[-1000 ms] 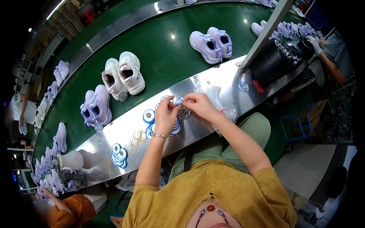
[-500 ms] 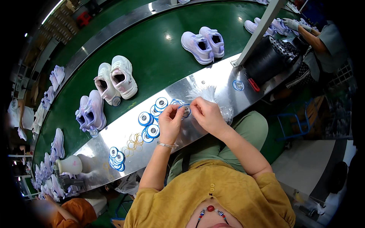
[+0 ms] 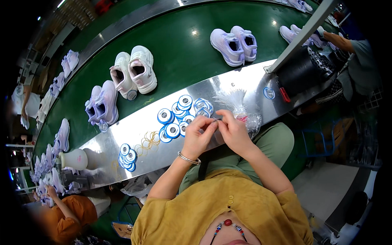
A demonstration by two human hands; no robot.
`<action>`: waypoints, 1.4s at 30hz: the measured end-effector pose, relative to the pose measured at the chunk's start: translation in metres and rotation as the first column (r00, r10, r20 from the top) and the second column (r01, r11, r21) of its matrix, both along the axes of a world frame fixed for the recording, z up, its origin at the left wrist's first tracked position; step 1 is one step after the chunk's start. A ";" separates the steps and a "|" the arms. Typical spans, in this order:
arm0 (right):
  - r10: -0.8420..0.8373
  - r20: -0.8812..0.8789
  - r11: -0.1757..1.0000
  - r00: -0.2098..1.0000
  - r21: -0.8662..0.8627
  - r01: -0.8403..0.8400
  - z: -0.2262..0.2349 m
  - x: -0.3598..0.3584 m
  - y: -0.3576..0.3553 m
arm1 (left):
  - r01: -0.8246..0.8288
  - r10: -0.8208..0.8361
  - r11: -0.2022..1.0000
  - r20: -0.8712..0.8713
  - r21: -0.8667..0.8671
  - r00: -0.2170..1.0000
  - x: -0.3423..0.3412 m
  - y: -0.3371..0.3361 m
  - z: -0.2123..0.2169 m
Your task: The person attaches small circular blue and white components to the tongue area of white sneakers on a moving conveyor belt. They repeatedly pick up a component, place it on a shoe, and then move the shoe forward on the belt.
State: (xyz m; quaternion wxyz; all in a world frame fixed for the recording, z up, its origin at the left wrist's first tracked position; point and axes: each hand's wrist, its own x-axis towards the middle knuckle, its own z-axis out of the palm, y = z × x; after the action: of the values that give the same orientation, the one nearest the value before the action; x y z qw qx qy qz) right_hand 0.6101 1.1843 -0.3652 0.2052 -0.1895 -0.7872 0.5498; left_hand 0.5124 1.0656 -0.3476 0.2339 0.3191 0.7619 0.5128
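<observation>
Beside a green conveyor belt [image 3: 179, 57] carrying pale shoes [image 3: 134, 71], the steel bench [image 3: 228, 87] holds round blue-rimmed tags [image 3: 179, 116], while left hand [image 3: 197, 136] and right hand [image 3: 233, 131] meet, fingertips pinching one small item, too tiny to identify, above the bench edge.

Glossy metal bench [image 3: 228, 87]; matt green belt [image 3: 179, 53].

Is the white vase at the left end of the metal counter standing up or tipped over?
Tipped over: the white vase lies on its side on the metal counter.
</observation>
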 end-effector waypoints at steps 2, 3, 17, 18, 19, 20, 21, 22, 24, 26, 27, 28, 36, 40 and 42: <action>0.092 -0.039 0.982 0.995 -0.161 -0.097 -0.004 0.006 0.004 | 0.044 -0.044 0.999 0.010 0.020 0.999 0.005 -0.003 0.000; 0.144 -0.083 0.941 0.986 -0.296 -0.162 -0.008 0.006 0.005 | 0.055 -0.057 0.998 0.037 0.042 0.998 0.003 -0.006 -0.005; 0.307 -0.033 0.925 0.951 -0.226 -0.306 -0.005 0.007 0.015 | -0.018 0.041 0.999 0.512 -0.049 0.858 -0.008 -0.017 -0.001; 0.309 -0.042 0.921 0.950 -0.236 -0.310 -0.004 0.006 0.016 | -0.003 0.035 0.997 0.456 -0.071 0.889 -0.011 -0.017 0.002; 0.310 -0.051 0.917 0.949 -0.247 -0.313 -0.003 0.004 0.016 | 0.011 0.027 0.995 0.397 -0.094 0.917 -0.015 -0.018 0.004; 0.311 -0.059 0.913 0.949 -0.258 -0.315 -0.003 0.003 0.017 | 0.009 0.022 0.993 0.271 -0.115 0.962 -0.021 -0.016 0.009; 0.276 -0.056 0.918 0.960 -0.282 -0.280 -0.006 0.002 0.019 | 0.008 0.011 0.991 0.142 -0.131 0.990 -0.030 -0.012 0.012; 0.244 -0.052 0.918 0.968 -0.308 -0.248 -0.011 0.002 0.019 | 0.001 0.001 0.989 0.011 -0.148 1.000 -0.041 -0.008 0.015; 0.211 -0.026 0.915 0.977 -0.346 -0.207 -0.018 0.002 0.020 | -0.144 0.047 0.965 -0.395 -0.221 0.918 -0.076 -0.001 0.001; 0.211 0.006 0.911 0.977 -0.365 -0.194 -0.019 0.002 0.024 | -0.247 -0.097 0.890 -0.687 -0.384 0.720 -0.100 0.005 -0.005; 0.211 0.005 0.910 0.978 -0.367 -0.194 -0.019 0.002 0.024 | -0.275 -0.136 0.861 -0.713 -0.429 0.688 -0.107 0.009 -0.012; 0.210 0.004 0.909 0.978 -0.370 -0.194 -0.019 0.001 0.024 | -0.305 -0.176 0.828 -0.735 -0.470 0.654 -0.112 0.013 -0.018; 0.218 0.055 0.909 0.974 -0.374 -0.182 -0.032 0.003 0.037 | -0.317 -0.142 0.799 -0.673 -0.511 0.726 -0.119 0.026 -0.036; 0.217 0.054 0.919 0.975 -0.347 -0.186 -0.032 -0.001 0.041 | -0.301 -0.034 0.845 -0.606 -0.442 0.795 -0.118 0.028 -0.032; 0.199 0.044 0.929 0.979 -0.326 -0.174 -0.030 -0.003 0.046 | -0.313 0.053 0.858 -0.535 -0.407 0.843 -0.117 0.024 -0.027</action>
State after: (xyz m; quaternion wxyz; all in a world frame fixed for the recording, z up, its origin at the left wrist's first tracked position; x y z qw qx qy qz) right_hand 0.6073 1.2300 -0.3955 0.0883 -0.1656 -0.7090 0.6798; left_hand 0.3950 1.0897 -0.3750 0.0455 0.2975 0.9263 0.2265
